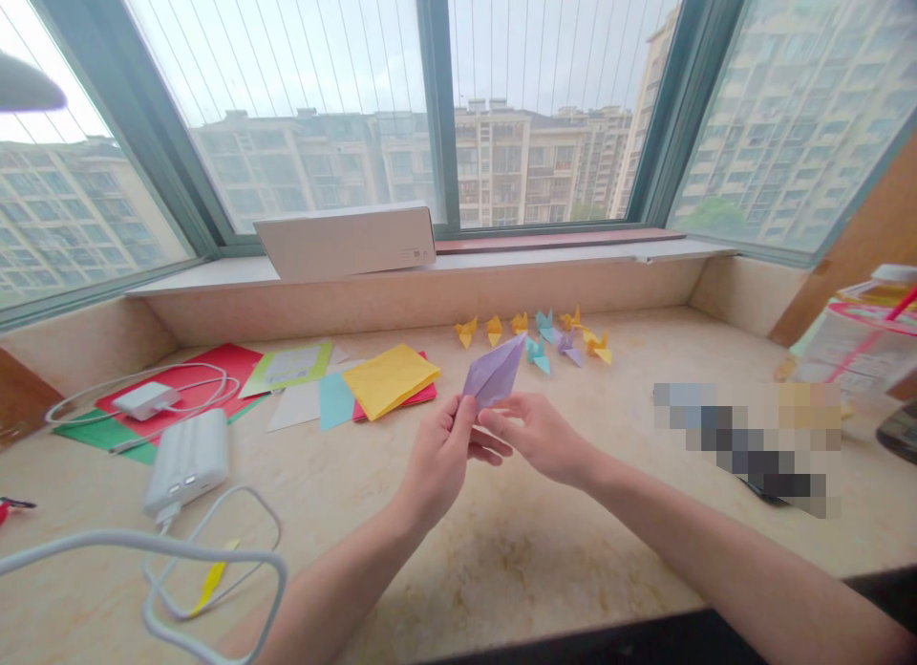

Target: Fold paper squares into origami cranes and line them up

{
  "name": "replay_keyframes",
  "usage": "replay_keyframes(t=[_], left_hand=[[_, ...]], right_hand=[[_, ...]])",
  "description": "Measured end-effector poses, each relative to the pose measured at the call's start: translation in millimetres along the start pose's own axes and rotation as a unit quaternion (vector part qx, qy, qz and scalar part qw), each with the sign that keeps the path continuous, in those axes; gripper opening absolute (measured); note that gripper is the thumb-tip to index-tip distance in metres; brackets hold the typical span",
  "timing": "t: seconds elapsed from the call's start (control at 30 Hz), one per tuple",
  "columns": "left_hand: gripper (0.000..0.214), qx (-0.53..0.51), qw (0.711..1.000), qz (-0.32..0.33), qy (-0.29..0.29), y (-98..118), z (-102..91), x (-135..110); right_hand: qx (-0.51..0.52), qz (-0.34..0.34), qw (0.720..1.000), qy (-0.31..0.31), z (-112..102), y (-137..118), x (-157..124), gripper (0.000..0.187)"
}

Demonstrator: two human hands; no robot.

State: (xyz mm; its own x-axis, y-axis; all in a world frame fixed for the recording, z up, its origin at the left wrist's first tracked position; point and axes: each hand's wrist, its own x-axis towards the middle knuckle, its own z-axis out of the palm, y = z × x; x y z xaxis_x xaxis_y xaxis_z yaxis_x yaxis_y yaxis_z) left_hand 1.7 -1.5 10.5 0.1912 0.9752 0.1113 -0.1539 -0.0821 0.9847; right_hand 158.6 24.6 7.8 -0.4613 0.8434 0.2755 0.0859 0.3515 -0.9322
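A piece of purple origami paper (494, 374), folded into a narrow diamond with its point up and to the right, is held above the counter. My left hand (445, 445) pinches its lower left end, thumb on the near side. At its lower right edge is my right hand (541, 438), closed with thumb and index finger on the paper; the exact contact is partly hidden. Behind the paper stand several small folded cranes: yellow ones such as this crane (600, 346), blue ones like this crane (538, 355), and a purple crane (568, 348).
Left of my hands lie yellow paper sheets (391, 378), a red sheet (236, 364) and a white power bank (187, 460) with a looping cable (143, 546). A long white box (348, 245) rests on the sill. At right are a plastic cup (866, 345) and a blurred-out object (752, 450).
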Motion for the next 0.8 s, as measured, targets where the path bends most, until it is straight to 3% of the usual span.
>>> replay_keyframes(t=[0.13,0.27,0.57,0.67,0.8], left_hand=[[0.047,0.006,0.999,-0.036,-0.019,-6.9,3.5,-1.5],[0.046,0.008,0.999,-0.033,-0.024,-9.2,3.4,0.1],[0.039,0.01,0.999,-0.025,-0.02,-6.0,3.5,-2.4],[0.037,0.014,0.999,-0.026,-0.023,-6.1,2.9,-2.6],[0.036,0.025,0.999,-0.032,-0.037,-8.3,4.0,-2.7]], right_hand=[[-0.013,-0.003,0.998,0.056,-0.7,0.6,0.2,0.043],[0.014,0.032,0.998,0.05,-6.2,-1.7,0.6,0.051],[0.059,0.022,0.997,0.043,-11.8,-6.1,2.1,0.048],[0.048,0.017,0.997,0.058,-17.2,-0.3,4.7,0.044],[0.003,0.005,0.994,0.111,-15.7,11.0,5.4,0.051]])
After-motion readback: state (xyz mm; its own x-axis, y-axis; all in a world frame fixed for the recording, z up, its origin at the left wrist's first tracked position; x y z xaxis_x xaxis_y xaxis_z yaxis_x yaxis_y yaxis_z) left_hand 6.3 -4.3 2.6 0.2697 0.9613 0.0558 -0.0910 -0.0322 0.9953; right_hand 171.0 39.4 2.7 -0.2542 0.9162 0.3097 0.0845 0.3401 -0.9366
